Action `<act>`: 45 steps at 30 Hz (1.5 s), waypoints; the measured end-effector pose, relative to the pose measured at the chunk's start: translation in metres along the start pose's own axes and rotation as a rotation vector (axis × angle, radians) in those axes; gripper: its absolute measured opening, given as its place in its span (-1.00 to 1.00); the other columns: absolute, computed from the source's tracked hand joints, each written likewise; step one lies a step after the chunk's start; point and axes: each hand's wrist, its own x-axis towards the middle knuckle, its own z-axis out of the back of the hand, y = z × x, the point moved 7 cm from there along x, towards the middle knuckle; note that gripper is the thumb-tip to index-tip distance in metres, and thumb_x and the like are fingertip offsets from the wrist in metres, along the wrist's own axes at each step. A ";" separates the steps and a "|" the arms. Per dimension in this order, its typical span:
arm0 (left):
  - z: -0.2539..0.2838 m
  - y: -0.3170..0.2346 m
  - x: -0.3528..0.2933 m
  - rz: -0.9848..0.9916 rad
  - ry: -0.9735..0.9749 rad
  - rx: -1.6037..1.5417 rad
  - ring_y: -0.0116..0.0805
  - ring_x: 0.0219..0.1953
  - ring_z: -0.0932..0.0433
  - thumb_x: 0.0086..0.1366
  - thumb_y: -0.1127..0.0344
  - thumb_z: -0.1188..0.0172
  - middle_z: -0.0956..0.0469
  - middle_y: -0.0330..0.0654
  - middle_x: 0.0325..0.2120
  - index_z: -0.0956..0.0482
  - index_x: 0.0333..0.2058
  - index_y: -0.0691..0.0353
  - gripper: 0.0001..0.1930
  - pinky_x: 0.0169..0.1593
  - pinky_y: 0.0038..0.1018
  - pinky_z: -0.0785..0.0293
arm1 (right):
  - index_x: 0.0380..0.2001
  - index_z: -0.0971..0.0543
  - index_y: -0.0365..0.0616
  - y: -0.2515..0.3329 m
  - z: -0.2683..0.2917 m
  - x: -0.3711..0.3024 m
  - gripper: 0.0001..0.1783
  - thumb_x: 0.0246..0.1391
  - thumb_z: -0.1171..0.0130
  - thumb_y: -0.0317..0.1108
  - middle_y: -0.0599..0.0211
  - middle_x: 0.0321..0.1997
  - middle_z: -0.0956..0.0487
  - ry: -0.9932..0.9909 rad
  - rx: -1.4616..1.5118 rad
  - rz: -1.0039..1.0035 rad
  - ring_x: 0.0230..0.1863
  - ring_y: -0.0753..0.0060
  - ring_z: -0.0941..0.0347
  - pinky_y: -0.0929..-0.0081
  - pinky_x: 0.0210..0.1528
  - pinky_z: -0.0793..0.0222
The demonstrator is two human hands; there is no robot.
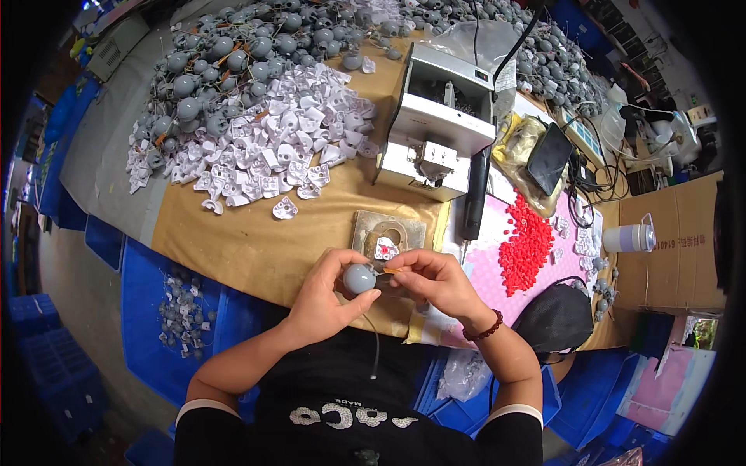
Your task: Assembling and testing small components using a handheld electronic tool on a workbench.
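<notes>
My left hand (330,291) holds a round grey ball-shaped part (358,278) with a thin wire hanging down from it toward my lap. My right hand (435,281) pinches the orange-tipped wire end (391,270) right beside the ball. Both hands hover just in front of a tan metal fixture plate (365,229) that has a small white plastic piece (385,249) seated in it.
A pile of white plastic pieces (264,147) and a heap of grey balls with wires (233,62) cover the far left of the table. A white machine (439,124), an electric screwdriver (475,194), red caps (527,247), a white mug (631,237) and a cardboard box (684,233) stand to the right. Blue crates (171,311) are below the table.
</notes>
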 end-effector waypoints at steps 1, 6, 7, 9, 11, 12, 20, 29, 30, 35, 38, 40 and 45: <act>-0.002 0.010 -0.001 0.031 -0.009 0.017 -0.55 -0.16 -0.51 0.22 0.47 -0.45 -0.46 -0.29 -0.18 -0.40 0.10 0.21 -0.47 -0.10 -0.55 -0.50 | 0.03 -0.64 -0.25 -0.011 0.004 0.002 -0.74 0.29 -0.29 -0.48 0.35 -0.21 -0.72 -0.082 -0.015 0.031 -0.19 0.52 -0.66 0.55 -0.14 -0.57; -0.004 0.015 0.008 -0.046 -0.099 0.285 -0.48 -0.26 -0.51 0.17 0.43 -0.49 -0.46 -0.22 -0.20 -0.46 0.03 0.24 -0.51 -0.26 -0.52 -0.50 | -0.09 -0.67 -0.12 0.025 -0.012 -0.001 -0.73 0.11 -0.35 -0.51 0.22 -0.30 -0.64 -0.253 -1.014 0.624 -0.33 0.17 -0.64 0.37 -0.31 -0.59; -0.004 0.013 0.012 -0.070 -0.114 0.319 -0.45 -0.27 -0.51 0.15 0.43 -0.50 -0.46 -0.20 -0.20 -0.48 0.01 0.25 -0.52 -0.28 -0.51 -0.50 | -0.11 -0.66 -0.14 0.026 -0.014 0.001 -0.73 0.07 -0.34 -0.50 0.23 -0.30 -0.63 -0.280 -1.086 0.660 -0.32 0.16 -0.63 0.33 -0.32 -0.59; -0.004 0.005 0.021 -0.102 -0.134 0.371 -0.39 -0.29 -0.52 0.13 0.43 -0.50 -0.46 -0.16 -0.19 -0.50 -0.03 0.26 -0.54 -0.29 -0.49 -0.50 | -0.12 -0.65 -0.15 0.030 -0.017 0.004 -0.70 0.01 -0.32 -0.49 0.25 -0.28 -0.60 -0.302 -1.194 0.704 -0.30 0.16 -0.61 0.29 -0.35 -0.58; -0.004 0.002 0.025 -0.114 -0.140 0.392 -0.35 -0.29 -0.53 0.12 0.43 -0.50 -0.45 -0.15 -0.19 -0.52 -0.04 0.26 -0.55 -0.29 -0.46 -0.51 | -0.09 -0.64 -0.15 0.031 -0.019 0.009 -0.64 -0.05 -0.30 -0.48 0.27 -0.25 -0.58 -0.286 -1.266 0.717 -0.30 0.18 -0.59 0.29 -0.37 -0.56; -0.005 0.002 0.026 -0.119 -0.142 0.396 -0.35 -0.30 -0.53 0.12 0.42 -0.49 -0.46 -0.15 -0.19 -0.52 -0.04 0.25 -0.55 -0.29 -0.45 -0.51 | -0.09 -0.63 -0.15 0.030 -0.020 0.010 -0.63 -0.05 -0.30 -0.47 0.27 -0.26 -0.56 -0.273 -1.301 0.706 -0.30 0.18 -0.57 0.29 -0.38 -0.55; -0.007 0.002 0.030 -0.160 -0.115 0.445 -0.24 -0.29 -0.55 0.10 0.43 -0.47 -0.47 -0.12 -0.21 -0.52 -0.05 0.23 -0.56 -0.28 -0.38 -0.53 | -0.11 -0.60 -0.29 0.030 -0.030 0.009 -0.63 -0.04 -0.23 -0.41 0.24 -0.30 -0.48 -0.111 -1.537 0.715 -0.26 0.26 -0.51 0.36 -0.39 -0.53; -0.009 -0.024 0.033 -0.309 -0.061 0.779 -0.01 -0.07 -0.53 0.09 0.41 -0.35 -0.49 -0.08 -0.13 -0.58 -0.02 0.15 -0.58 -0.08 -0.18 -0.54 | -0.13 -0.60 -0.35 0.027 -0.029 0.008 -0.64 -0.03 -0.21 -0.40 0.24 -0.25 -0.48 0.035 -1.660 0.745 -0.22 0.29 -0.51 0.42 -0.33 -0.55; -0.012 -0.025 0.033 -0.355 -0.067 0.861 -0.01 -0.01 -0.52 0.08 0.42 -0.34 -0.49 -0.09 -0.11 -0.60 -0.01 0.14 -0.57 -0.04 -0.17 -0.53 | -0.13 -0.61 -0.35 0.028 -0.028 0.008 -0.63 -0.03 -0.21 -0.40 0.24 -0.25 -0.48 0.044 -1.649 0.738 -0.21 0.29 -0.51 0.42 -0.32 -0.56; -0.028 -0.020 0.020 -0.593 -0.118 1.109 0.03 0.26 -0.38 0.07 0.44 -0.30 -0.48 -0.08 0.09 -0.63 0.05 0.08 -0.51 0.14 -0.15 -0.46 | -0.08 -0.63 -0.34 0.021 -0.024 0.008 -0.59 -0.03 -0.21 -0.39 0.25 -0.23 -0.49 0.058 -1.592 0.684 -0.20 0.25 -0.51 0.35 -0.29 -0.55; -0.031 -0.015 0.018 -0.611 -0.089 1.166 0.03 0.31 -0.35 0.09 0.45 -0.26 -0.45 -0.06 0.18 -0.62 0.10 0.08 -0.48 0.19 -0.14 -0.43 | -0.02 -0.64 -0.28 0.027 -0.007 0.003 -0.58 -0.03 -0.23 -0.47 0.21 -0.15 -0.55 -0.045 -1.357 0.713 -0.14 0.18 -0.53 0.30 -0.16 -0.56; -0.032 -0.013 0.018 -0.610 -0.069 1.161 0.04 0.32 -0.34 0.11 0.46 -0.24 -0.44 -0.06 0.20 -0.62 0.11 0.09 -0.48 0.20 -0.14 -0.43 | 0.02 -0.64 -0.24 0.028 0.013 -0.003 -0.57 0.00 -0.25 -0.52 0.18 -0.09 -0.59 -0.093 -1.145 0.668 -0.06 0.12 -0.55 0.28 -0.04 -0.55; -0.029 -0.006 0.021 -0.575 -0.020 1.107 0.07 0.31 -0.35 0.10 0.47 -0.24 -0.43 -0.05 0.18 -0.62 0.11 0.11 -0.48 0.20 -0.14 -0.44 | 0.04 -0.60 -0.21 0.034 0.066 -0.021 -0.61 0.11 -0.28 -0.56 0.05 0.07 -0.61 -0.252 -0.862 0.466 0.14 -0.04 -0.53 0.22 0.20 -0.47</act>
